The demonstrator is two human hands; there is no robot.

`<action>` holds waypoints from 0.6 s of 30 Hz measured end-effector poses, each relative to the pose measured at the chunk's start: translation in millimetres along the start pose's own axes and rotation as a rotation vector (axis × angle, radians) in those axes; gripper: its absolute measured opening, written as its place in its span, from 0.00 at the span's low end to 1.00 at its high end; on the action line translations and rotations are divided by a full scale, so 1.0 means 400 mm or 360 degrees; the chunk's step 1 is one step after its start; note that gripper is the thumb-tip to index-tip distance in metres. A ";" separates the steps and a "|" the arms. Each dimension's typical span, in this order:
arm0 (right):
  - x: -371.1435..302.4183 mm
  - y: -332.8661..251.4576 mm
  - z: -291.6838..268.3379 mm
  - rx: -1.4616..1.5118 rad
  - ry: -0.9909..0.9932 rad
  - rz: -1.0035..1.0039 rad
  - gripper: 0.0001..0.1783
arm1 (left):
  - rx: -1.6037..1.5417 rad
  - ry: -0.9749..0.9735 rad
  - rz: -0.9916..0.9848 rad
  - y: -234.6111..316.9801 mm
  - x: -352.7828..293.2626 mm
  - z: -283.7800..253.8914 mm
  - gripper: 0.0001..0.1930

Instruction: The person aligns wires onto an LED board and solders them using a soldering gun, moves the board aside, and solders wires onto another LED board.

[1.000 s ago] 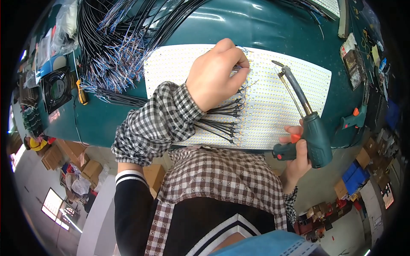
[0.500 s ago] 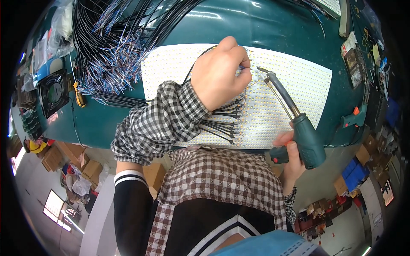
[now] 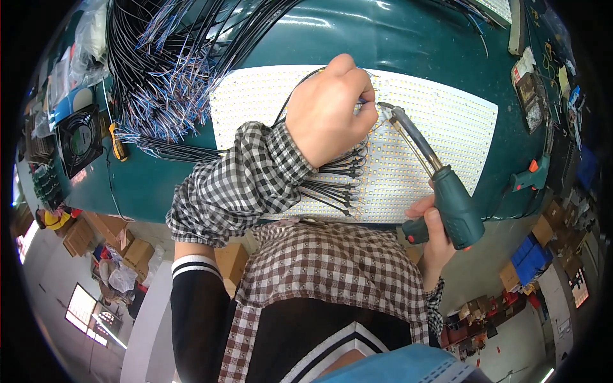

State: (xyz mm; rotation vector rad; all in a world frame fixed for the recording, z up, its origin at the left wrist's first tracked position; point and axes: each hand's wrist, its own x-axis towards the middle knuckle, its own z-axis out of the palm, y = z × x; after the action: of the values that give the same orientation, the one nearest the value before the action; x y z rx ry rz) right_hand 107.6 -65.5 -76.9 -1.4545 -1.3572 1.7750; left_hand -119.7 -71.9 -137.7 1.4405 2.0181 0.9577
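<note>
A white LED board [image 3: 447, 127], dotted with rows of small yellowish chips, lies across the table. Over its middle is my left hand [image 3: 329, 115], its fingers pinched on the thin wire end of a black cable [image 3: 285, 110]; the fingertips partly hide the wires. My right hand [image 3: 435, 239] is wrapped round the handle of a green soldering gun [image 3: 456, 207]. Its dark tip slants up to the left and sits just right of my left fingertips, at the board; whether it touches is too small to tell. Several short black cables [image 3: 329, 193] lie in a column on the board below my left hand.
A large bundle of black cables [image 3: 159, 83] with stripped coloured ends covers the table's left. Nearby are a black fan [image 3: 81, 139] and a yellow screwdriver [image 3: 118, 145]. On the right lie another green tool [image 3: 530, 177] and a solder-stained block [image 3: 531, 102].
My right hand has brought the soldering gun slightly left, its tip now closer to my left fingertips. My left hand keeps nearly the same place.
</note>
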 end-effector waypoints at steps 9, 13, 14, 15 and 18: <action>-0.001 -0.005 0.001 -0.0072 0.0012 -0.0028 0.07 | -0.0002 -0.0014 -0.0010 -0.002 -0.001 0.000 0.05; -0.002 -0.009 -0.001 -0.0072 -0.0035 -0.0070 0.08 | -0.0001 -0.0035 -0.0025 0.001 0.001 -0.004 0.05; -0.002 -0.008 0.000 -0.0029 0.0014 -0.0061 0.08 | -0.0010 -0.0016 -0.0017 0.002 0.000 -0.004 0.05; -0.001 -0.007 0.000 -0.0021 -0.0017 -0.0075 0.08 | 0.0001 -0.0022 -0.0016 0.002 -0.001 -0.004 0.05; 0.000 -0.004 0.002 0.0004 -0.0013 -0.0089 0.08 | 0.0005 -0.0025 -0.0026 -0.002 -0.003 0.001 0.05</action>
State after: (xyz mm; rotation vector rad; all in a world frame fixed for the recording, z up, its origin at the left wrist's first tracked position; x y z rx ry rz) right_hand 106.6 -65.0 -75.4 -1.3955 -1.3856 1.7486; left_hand -119.5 -73.0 -138.6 1.4267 2.0182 0.9337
